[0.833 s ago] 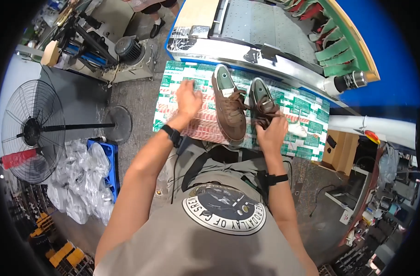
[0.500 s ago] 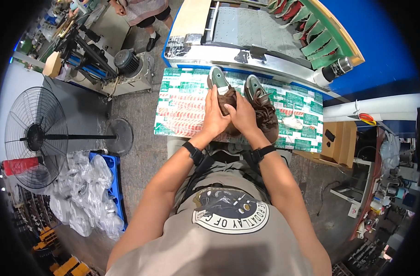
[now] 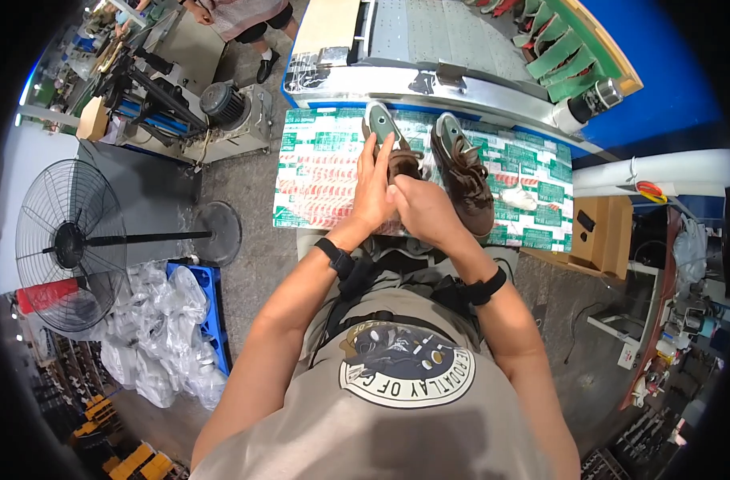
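The scene was viewed from the wearer's head by a fisheye lens aimed steeply down. The hands (image 3: 371,194) and shoes (image 3: 475,211) were framed at close range, the shirt (image 3: 381,432) below; outer surroundings were bowed toward the rim.

The person wears a grey-beige shirt (image 3: 325,436) with a big round dark print (image 3: 409,360), ringed in white with dark lettering. The left wrist has a black strap (image 3: 333,256), the right a black band (image 3: 487,286). The trousers (image 3: 417,294) look grey, though shadow makes that uncertain.
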Action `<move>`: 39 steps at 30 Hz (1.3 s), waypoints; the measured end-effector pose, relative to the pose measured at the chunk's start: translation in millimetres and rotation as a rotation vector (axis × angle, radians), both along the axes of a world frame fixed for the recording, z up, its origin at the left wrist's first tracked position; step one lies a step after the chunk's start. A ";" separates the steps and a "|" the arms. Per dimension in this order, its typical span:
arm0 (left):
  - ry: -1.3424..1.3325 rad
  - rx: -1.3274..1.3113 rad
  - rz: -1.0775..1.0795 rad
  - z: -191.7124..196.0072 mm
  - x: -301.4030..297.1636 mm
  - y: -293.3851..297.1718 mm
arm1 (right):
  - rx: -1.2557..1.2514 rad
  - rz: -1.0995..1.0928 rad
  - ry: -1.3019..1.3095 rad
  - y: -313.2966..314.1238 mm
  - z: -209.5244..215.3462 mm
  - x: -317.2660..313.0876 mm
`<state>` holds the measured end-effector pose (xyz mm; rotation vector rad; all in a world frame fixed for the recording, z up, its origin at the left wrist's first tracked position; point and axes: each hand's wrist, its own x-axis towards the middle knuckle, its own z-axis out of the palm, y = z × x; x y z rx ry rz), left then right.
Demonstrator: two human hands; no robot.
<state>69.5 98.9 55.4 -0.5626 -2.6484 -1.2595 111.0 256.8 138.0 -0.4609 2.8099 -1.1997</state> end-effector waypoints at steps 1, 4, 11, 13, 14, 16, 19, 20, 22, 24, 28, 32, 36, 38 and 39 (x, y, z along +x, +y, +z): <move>0.039 0.023 -0.042 0.7 1.0 -3.9 | -0.044 0.023 -0.011 -4.7 3.1 5.3; -0.112 0.157 -0.081 7.6 -8.2 -8.7 | 0.027 0.003 -0.019 -3.2 7.4 16.1; -0.197 0.292 0.068 2.1 -22.9 -14.8 | 0.203 -0.193 -0.042 54.4 -12.1 10.3; -0.314 0.336 0.155 23.0 -13.5 -8.2 | 0.196 -0.135 0.013 33.3 -16.2 19.9; -0.317 0.334 0.155 26.0 -12.6 -3.7 | 0.193 -0.062 0.082 18.6 -15.4 20.6; -0.792 0.466 0.054 28.4 -14.1 5.6 | 0.161 0.072 0.201 -2.0 -44.4 23.2; -0.710 0.576 0.080 9.8 -15.1 -18.3 | 0.177 0.137 -0.082 3.2 -18.4 12.8; -0.718 0.644 0.089 3.9 -15.5 -27.0 | 0.219 0.190 -0.230 10.1 -8.8 9.6; -0.731 0.541 0.060 12.9 -9.8 -31.1 | -0.123 -0.089 -0.165 24.3 -9.8 -0.5; -0.740 0.622 -0.010 15.3 -6.6 -28.8 | -0.188 -0.301 -0.097 34.6 -11.9 -18.6; -0.743 0.656 0.122 3.4 -5.9 -28.4 | -0.260 -0.244 -0.089 35.3 -40.4 -28.4; -0.696 0.661 0.140 -13.2 4.0 -27.3 | -0.416 -0.268 -0.348 18.3 -62.6 -31.7; -0.800 0.411 -0.030 -9.1 21.1 -10.2 | -0.441 -0.353 -0.426 8.6 -61.1 -32.9; -0.923 0.416 -0.091 -5.3 26.8 -10.7 | -0.287 -0.304 -0.302 6.6 -50.0 -31.1; -0.922 0.417 -0.091 -9.5 24.6 -17.0 | -0.294 -0.287 -0.382 5.3 -42.0 -30.6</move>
